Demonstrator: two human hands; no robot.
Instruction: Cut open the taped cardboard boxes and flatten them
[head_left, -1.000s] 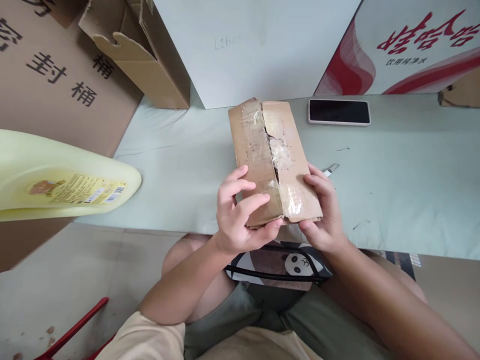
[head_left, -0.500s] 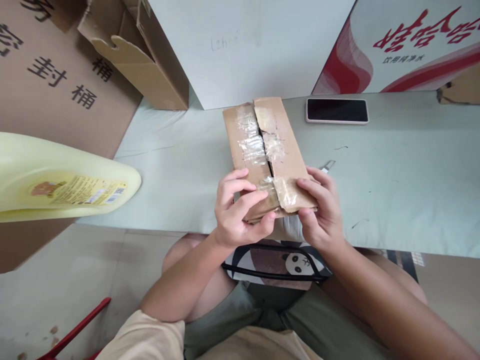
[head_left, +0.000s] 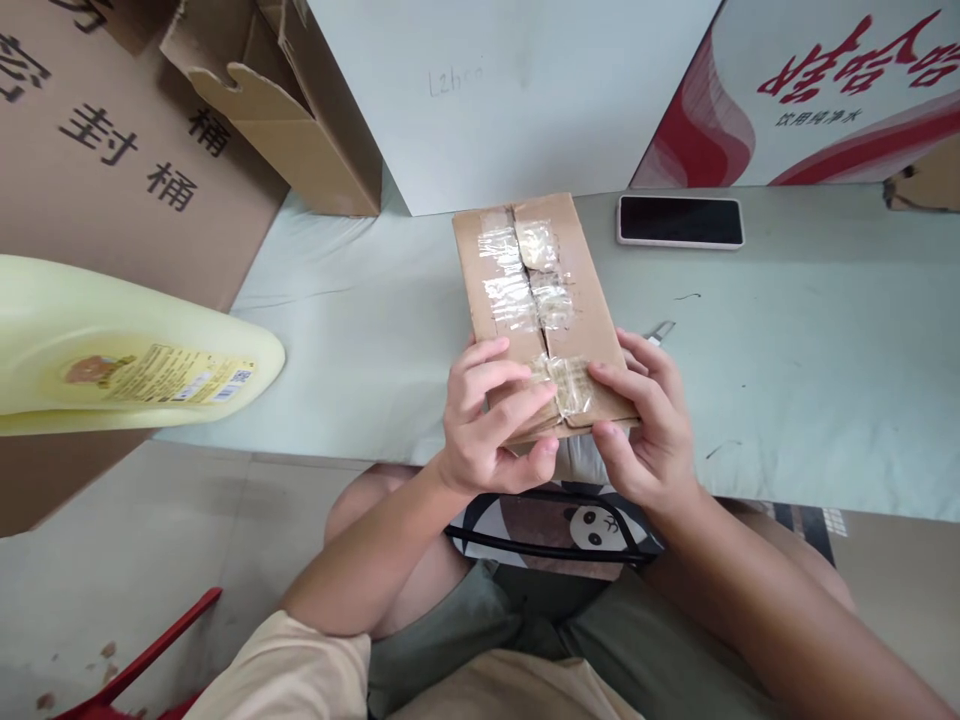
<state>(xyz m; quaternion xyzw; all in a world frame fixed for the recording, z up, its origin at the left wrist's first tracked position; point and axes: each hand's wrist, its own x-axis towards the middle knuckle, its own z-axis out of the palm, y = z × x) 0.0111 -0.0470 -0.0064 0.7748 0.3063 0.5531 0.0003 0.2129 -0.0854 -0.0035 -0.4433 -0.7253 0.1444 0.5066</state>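
Observation:
A small brown cardboard box point(head_left: 529, 290) with worn clear tape along its top seam lies lengthwise at the near edge of the pale green table point(head_left: 810, 360). My left hand point(head_left: 487, 425) grips its near left corner, fingers curled over the top flap and thumb under the end. My right hand point(head_left: 649, 425) clasps the near right corner, fingers pressing on the right flap by the taped seam. The two flaps lie pushed together.
A black phone point(head_left: 680, 221) lies behind the box to the right. A pale yellow jug point(head_left: 112, 350) juts in from the left. Large cartons point(head_left: 112, 140), a white box point(head_left: 517, 95) and a red-and-white carton point(head_left: 825, 90) line the back. A small clip point(head_left: 660, 330) lies beside my right hand.
The gaping split between the box's flaps has closed as both hands pressed them together. The box has turned slightly straighter, and my right fingers moved onto the top.

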